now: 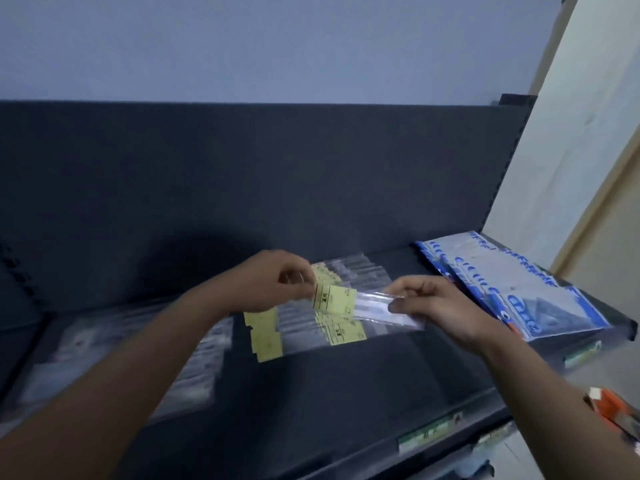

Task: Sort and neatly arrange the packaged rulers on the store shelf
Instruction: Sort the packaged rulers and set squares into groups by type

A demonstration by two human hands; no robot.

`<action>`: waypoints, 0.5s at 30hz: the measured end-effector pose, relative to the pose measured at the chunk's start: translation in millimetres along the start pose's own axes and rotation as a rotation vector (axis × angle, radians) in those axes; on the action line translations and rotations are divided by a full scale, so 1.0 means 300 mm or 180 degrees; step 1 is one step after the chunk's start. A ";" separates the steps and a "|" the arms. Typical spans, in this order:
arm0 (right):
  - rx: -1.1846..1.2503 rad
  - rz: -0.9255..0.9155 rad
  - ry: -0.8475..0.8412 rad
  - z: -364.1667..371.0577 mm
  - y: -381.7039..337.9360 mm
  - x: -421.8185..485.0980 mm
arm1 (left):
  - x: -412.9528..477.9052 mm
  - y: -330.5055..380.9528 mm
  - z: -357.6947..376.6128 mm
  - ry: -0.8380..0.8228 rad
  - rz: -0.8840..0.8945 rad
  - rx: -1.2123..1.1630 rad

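We pinch one ruler pack between left hand and right hand; slick film could slip onto the row.

Clear ruler packets bear yellow labels; dark shelf; blue-printed packs.

Orange box btm right, cream wall at right, blue-grey wall behind.

Dark shelf under the fingers. Its dark back panel rises beyond them. Pale blue-grey wall above that. Cream wall well right of the fingers. Pale floor low right. Light dim. Soft shadow on the panel, left of the fingers.
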State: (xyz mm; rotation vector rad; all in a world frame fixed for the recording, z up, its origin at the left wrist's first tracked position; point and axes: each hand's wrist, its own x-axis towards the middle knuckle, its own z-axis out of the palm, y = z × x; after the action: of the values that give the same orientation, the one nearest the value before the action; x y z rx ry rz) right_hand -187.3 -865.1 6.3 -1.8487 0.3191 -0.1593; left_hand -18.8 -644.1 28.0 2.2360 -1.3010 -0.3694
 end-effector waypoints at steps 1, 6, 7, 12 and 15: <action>-0.0079 -0.0062 -0.0064 -0.014 0.013 0.027 | 0.004 -0.004 0.013 -0.0075 -0.0066 -0.0024; -0.0917 -0.0499 -0.0634 -0.061 0.086 0.126 | 0.003 -0.005 0.149 -0.0001 -0.0498 -0.0158; -0.1253 -0.0600 -0.0747 -0.070 0.105 0.141 | 0.000 0.000 0.179 0.0040 -0.0592 -0.0124; -0.2018 -0.1231 -0.0902 -0.102 0.175 0.194 | -0.013 0.043 0.264 0.0730 -0.1200 0.0197; -0.1810 -0.1504 -0.0814 -0.080 0.173 0.198 | -0.042 0.088 0.268 0.0840 -0.1389 0.0810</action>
State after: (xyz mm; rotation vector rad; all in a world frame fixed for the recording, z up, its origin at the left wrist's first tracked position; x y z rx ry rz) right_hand -144.4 -918.9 -39.1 -2.4561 -0.2898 -0.1624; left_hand -82.6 -668.0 -23.9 2.6747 -0.7532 -0.0544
